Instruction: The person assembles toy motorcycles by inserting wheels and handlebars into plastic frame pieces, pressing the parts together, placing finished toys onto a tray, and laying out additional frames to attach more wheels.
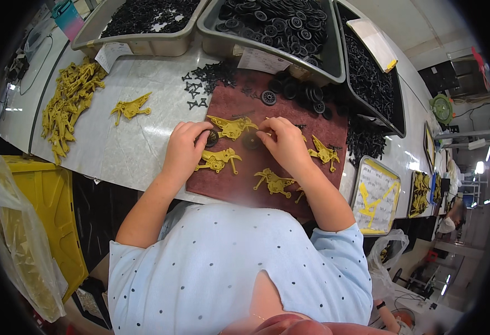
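My left hand (pixel 184 146) is closed in a pinch on a small black spoked wheel (pixel 212 138). A second dark wheel (pixel 251 140), somewhat blurred, is at the fingertips of my right hand (pixel 283 139), which is also closed. Between the two hands lies a yellow plastic frame part (pixel 231 127), flat on the reddish-brown mat (pixel 239 187). Close below my left fingers is another yellow part (pixel 217 160). One more yellow part (pixel 274 183) lies nearer my body, and a further yellow part (pixel 324 152) sits right of my right hand.
Grey bins of small black parts (pixel 139 42) and black wheels (pixel 202 34) stand at the back. A dark bin (pixel 397 92) is at right. Loose wheels (pixel 268 97) lie beyond my hands. A yellow parts pile (pixel 69 109) is at left, a tray (pixel 356 204) at right.
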A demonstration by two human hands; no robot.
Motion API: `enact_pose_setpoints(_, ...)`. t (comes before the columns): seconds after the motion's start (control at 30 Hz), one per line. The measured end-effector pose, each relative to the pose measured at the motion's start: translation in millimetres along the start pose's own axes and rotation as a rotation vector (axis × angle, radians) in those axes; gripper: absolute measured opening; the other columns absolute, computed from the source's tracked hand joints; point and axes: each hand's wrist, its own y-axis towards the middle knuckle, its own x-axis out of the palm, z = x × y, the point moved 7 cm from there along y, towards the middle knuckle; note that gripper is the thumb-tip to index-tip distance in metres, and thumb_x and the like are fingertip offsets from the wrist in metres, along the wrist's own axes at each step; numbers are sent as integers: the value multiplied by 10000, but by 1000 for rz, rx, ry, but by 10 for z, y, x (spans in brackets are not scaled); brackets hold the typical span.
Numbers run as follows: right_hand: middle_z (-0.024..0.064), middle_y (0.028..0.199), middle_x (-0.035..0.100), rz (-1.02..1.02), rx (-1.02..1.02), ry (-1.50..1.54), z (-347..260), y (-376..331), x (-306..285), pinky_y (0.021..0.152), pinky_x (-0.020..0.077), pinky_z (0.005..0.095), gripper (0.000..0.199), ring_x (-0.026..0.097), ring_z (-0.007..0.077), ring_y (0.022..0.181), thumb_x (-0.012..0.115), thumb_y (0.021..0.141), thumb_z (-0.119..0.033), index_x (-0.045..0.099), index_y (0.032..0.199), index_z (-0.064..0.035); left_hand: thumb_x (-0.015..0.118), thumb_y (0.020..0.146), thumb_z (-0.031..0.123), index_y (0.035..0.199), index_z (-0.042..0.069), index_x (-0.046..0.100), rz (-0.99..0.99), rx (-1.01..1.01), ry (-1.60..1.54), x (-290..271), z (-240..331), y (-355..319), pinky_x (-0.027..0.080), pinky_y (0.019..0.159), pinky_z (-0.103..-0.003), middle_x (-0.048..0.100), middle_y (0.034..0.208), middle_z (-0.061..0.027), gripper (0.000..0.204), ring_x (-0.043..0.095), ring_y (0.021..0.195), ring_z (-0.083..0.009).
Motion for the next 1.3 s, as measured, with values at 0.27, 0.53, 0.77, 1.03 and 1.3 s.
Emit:
enact_pose_setpoints(0.27, 122, 864, 649, 12, 31, -7, 80, -10, -121, 653, 500, 335, 157, 623, 233, 684, 707, 818, -120, 664, 933, -21, 643, 848, 77, 949, 34, 685, -21, -276, -263, 66, -163, 27, 478, 757, -360, 664, 860, -116, 118, 592, 823, -295)
enact_pose_setpoints(0.53, 118, 862, 649, -8, 91, -45, 170, -53, -209, 660, 501, 325, 151, 619, 227, 701, 700, 829, -123, 665, 933, -20, 648, 839, 54, 948, 18, 686, 29, 47, -23, 67, 39, 70, 477, 771, -364, 647, 895, -112, 121, 582, 856, -291)
enact_pose_setpoints(0.77, 118, 848, 645, 67, 126, -19, 282, -57, -447, 664, 498, 324, 138, 613, 217, 704, 698, 831, -119, 665, 925, -23, 660, 804, 11, 944, 22, 687, 18, 59, 29, 73, 13, 53, 475, 771, -372, 630, 878, -104, 143, 582, 861, -284)
enact_pose_setpoints(1.03, 132, 918, 645, 301, 129, -193, 857, 30, -824, 738, 511, 362, 188, 634, 288, 828, 695, 809, -80, 657, 985, -26, 690, 757, 15, 942, 32, 685, 78, 198, 199, 15, 307, 200, 472, 776, -383, 632, 876, -92, 186, 584, 853, -281)
enact_pose_setpoints(1.3, 142, 1121, 598, 411, 99, -492, 828, 233, -877, 848, 500, 440, 411, 581, 344, 1017, 691, 823, -290, 598, 1152, -62, 673, 783, 99, 928, 35, 679, -133, 448, 188, 910, 689, 1039, 488, 792, -398, 661, 931, -100, 158, 599, 884, -296)
